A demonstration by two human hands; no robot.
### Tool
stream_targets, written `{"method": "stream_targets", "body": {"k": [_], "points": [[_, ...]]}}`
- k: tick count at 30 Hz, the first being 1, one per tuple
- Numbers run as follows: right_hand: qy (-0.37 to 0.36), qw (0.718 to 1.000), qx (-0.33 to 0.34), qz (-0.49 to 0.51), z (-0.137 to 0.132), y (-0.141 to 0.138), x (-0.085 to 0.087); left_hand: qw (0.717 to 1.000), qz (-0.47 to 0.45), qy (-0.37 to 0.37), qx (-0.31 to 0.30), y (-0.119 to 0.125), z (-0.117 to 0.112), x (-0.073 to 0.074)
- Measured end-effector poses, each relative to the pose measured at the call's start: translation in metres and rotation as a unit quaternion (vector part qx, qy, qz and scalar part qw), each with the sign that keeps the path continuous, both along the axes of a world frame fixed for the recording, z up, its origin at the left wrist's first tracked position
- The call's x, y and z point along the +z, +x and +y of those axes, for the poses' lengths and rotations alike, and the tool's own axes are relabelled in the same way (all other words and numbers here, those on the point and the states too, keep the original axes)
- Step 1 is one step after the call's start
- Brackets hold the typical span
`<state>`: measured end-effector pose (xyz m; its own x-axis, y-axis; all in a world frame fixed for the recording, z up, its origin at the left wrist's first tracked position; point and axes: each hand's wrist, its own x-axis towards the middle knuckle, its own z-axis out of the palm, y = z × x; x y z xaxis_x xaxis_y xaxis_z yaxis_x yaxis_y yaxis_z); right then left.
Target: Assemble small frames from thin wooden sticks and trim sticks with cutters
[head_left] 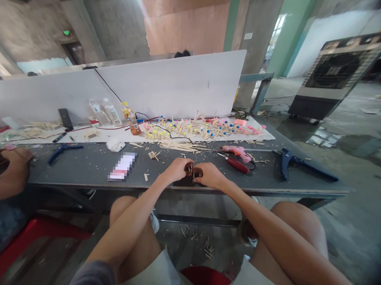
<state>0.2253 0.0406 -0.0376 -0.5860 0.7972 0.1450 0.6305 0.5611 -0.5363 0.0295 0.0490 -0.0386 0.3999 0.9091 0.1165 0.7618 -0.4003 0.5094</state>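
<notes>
A small dark red tool [193, 171] with short sticks is gripped between the left hand [177, 169] and the right hand [209, 174], both closed on it at the near edge of the desk [90, 167], likely so the forearms are steadied. Loose sticks [177, 147], red pliers [237, 164] and a pink glue gun [237, 151] are kept within reach just beyond.

Grey workbench [80, 170] carries wooden sticks [177, 147], pink glue gun [237, 151], red pliers [237, 165].
</notes>
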Motion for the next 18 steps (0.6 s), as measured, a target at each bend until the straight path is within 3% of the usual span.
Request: {"method": "stream_targets", "body": {"k": [6,10,13,18], "points": [[-0.168,0.974,0.146,0.027,-0.014,0.027,0.025,1.0,-0.004,0.024,-0.007,-0.01,0.007,-0.001],[-0.245,0.943,0.224,-0.001,-0.016,0.037,0.036,0.997,0.044,0.044,0.051,-0.026,0.023,0.001],[-0.221,0.952,0.214,0.0,-0.015,0.038,0.036,0.989,0.094,0.069,0.096,-0.038,0.041,-0.001],[-0.154,0.98,0.12,0.032,-0.006,0.043,0.028,0.981,0.127,0.09,0.114,-0.044,0.069,-0.007]]}}
